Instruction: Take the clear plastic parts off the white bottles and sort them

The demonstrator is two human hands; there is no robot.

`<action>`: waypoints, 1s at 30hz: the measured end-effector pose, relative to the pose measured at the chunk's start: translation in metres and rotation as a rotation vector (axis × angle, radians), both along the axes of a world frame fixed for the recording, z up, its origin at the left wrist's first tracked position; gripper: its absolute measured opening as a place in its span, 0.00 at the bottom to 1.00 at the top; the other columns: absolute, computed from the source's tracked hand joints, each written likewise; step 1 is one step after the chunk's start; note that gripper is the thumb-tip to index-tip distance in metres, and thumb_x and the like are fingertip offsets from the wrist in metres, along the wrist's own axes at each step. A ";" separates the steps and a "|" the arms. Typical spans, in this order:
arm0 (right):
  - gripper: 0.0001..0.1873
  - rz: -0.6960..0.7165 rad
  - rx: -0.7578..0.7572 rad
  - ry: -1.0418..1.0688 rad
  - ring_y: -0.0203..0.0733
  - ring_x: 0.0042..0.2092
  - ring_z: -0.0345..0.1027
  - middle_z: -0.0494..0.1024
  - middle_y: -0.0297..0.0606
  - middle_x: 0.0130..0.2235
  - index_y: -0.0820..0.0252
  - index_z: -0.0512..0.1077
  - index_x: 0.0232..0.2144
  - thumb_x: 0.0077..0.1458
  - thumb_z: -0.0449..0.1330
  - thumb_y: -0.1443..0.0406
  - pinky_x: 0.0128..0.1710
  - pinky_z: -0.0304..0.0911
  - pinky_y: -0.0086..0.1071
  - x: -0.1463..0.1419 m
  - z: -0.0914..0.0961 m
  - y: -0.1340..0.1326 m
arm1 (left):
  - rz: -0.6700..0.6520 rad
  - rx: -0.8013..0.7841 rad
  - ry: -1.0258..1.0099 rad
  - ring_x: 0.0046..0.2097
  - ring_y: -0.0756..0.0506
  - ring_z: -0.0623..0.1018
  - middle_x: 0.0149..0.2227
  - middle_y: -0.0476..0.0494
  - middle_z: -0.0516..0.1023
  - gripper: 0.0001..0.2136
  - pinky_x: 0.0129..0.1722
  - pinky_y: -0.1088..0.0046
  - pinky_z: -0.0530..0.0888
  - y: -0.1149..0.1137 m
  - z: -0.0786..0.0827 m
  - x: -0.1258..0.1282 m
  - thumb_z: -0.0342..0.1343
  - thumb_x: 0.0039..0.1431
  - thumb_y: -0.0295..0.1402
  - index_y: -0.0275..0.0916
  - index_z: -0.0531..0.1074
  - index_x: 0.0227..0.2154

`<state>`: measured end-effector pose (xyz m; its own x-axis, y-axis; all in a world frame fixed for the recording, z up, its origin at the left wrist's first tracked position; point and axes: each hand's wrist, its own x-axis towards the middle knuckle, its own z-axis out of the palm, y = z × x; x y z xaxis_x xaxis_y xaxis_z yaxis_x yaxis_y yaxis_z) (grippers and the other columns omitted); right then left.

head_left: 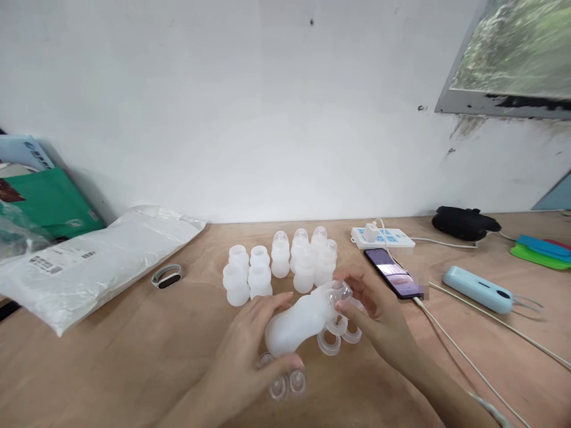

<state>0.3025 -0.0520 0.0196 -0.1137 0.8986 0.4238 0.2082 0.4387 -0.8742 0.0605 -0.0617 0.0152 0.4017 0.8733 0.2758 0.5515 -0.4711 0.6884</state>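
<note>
A white baby bottle (292, 329) lies tilted in my left hand (247, 336), thumb below and fingers on the far side. At its upper right end, the fingers of my right hand (375, 315) close round a clear cap (335, 293); whether it is seated cannot be told. Under that hand are several translucent rings (329, 343) on the table. Near my left thumb lie a few clear caps (297, 381), partly hidden. Beyond my hands stand open-topped white bottles (237, 288) on the left and several bottles with clear caps (304, 274) to their right.
On the wooden table (111, 368) are a white plastic parcel (102, 255), a fitness band (168, 278), a phone (392, 273) on a cable, a power strip (383, 238), a light-blue device (478, 289) and a black case (466, 223). A white wall (267, 119) rises behind.
</note>
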 end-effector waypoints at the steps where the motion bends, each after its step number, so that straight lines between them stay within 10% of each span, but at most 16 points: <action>1: 0.11 0.001 -0.026 -0.001 0.42 0.38 0.72 0.76 0.35 0.36 0.54 0.68 0.42 0.58 0.63 0.59 0.33 0.69 0.31 -0.002 -0.001 -0.002 | -0.008 0.010 0.096 0.49 0.35 0.75 0.49 0.41 0.78 0.25 0.49 0.59 0.70 -0.002 0.006 0.005 0.63 0.54 0.44 0.44 0.68 0.54; 9: 0.11 0.129 -0.214 -0.061 0.36 0.25 0.66 0.71 0.29 0.24 0.56 0.69 0.32 0.60 0.58 0.55 0.22 0.60 0.27 -0.011 0.004 -0.009 | -0.067 -0.243 0.246 0.38 0.39 0.78 0.38 0.46 0.82 0.09 0.37 0.66 0.73 -0.018 0.030 0.016 0.57 0.55 0.36 0.43 0.74 0.39; 14: 0.18 -0.436 -0.009 0.016 0.35 0.22 0.58 0.63 0.28 0.20 0.56 0.65 0.24 0.59 0.55 0.51 0.20 0.57 0.27 0.045 0.025 0.011 | 0.133 -0.435 -0.032 0.51 0.35 0.78 0.49 0.48 0.81 0.23 0.46 0.65 0.77 -0.035 0.025 -0.025 0.62 0.50 0.47 0.48 0.75 0.49; 20: 0.16 -0.509 -0.024 -0.636 0.40 0.23 0.61 0.66 0.28 0.21 0.55 0.74 0.37 0.56 0.58 0.51 0.24 0.55 0.32 0.101 0.022 0.016 | 0.443 -0.356 -0.079 0.59 0.30 0.73 0.55 0.44 0.78 0.29 0.54 0.58 0.75 -0.032 0.002 -0.061 0.61 0.51 0.52 0.46 0.73 0.54; 25: 0.16 -0.406 -0.104 -0.953 0.47 0.31 0.71 0.77 0.36 0.32 0.53 0.74 0.43 0.55 0.59 0.53 0.28 0.58 0.34 0.089 0.000 0.010 | 0.331 -0.229 -0.027 0.54 0.31 0.76 0.52 0.44 0.79 0.27 0.51 0.56 0.76 -0.018 -0.007 -0.049 0.61 0.53 0.49 0.46 0.72 0.55; 30: 0.21 -0.516 -0.062 -0.774 0.46 0.30 0.69 0.74 0.35 0.29 0.55 0.72 0.44 0.58 0.57 0.48 0.29 0.60 0.36 0.066 0.013 0.002 | 0.156 0.008 0.127 0.47 0.36 0.78 0.47 0.44 0.81 0.20 0.45 0.59 0.76 -0.004 0.004 -0.027 0.58 0.59 0.43 0.45 0.72 0.52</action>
